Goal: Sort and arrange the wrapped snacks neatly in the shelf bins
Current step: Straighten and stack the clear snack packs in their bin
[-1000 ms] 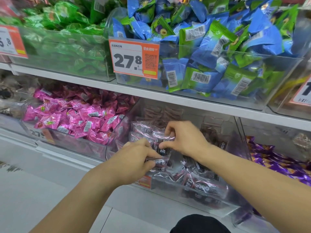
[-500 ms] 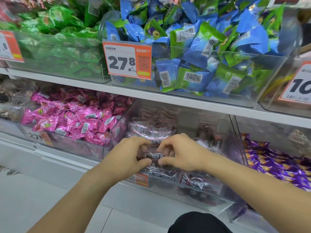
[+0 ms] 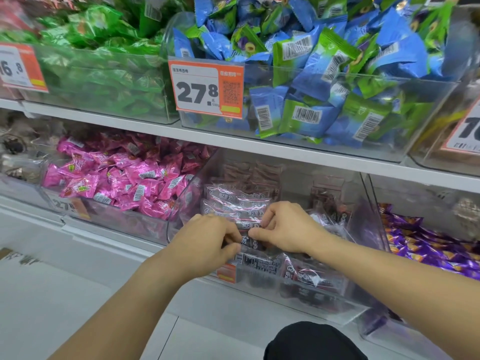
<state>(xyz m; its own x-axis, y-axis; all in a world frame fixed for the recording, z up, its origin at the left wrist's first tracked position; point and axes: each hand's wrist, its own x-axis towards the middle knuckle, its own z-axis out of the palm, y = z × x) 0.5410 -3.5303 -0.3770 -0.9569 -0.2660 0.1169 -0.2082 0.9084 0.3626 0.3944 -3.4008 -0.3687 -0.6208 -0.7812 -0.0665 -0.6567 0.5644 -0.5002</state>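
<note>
A clear plastic bin point(image 3: 368, 222) on the lower shelf holds dark snacks in see-through wrappers. Some lie in a flat stack point(image 3: 233, 201) at its back left; others lie loose point(image 3: 309, 276) at the front. Both hands are inside the bin's front. My left hand point(image 3: 205, 245) and my right hand point(image 3: 283, 229) pinch the same dark wrapped snack point(image 3: 249, 241) between fingertips and thumbs, one at each end. The hands hide most of that snack.
A bin of pink snacks point(image 3: 117, 183) stands to the left, purple ones point(image 3: 428, 248) to the right. On the shelf above are bins of green point(image 3: 104, 74) and blue-green packets point(image 3: 324, 74), with an orange price tag point(image 3: 206, 89). White shelf edge and floor lie below.
Both hands have drawn toward the bin's front and closer together, and now hold one snack between them. The camera has shifted slightly left.
</note>
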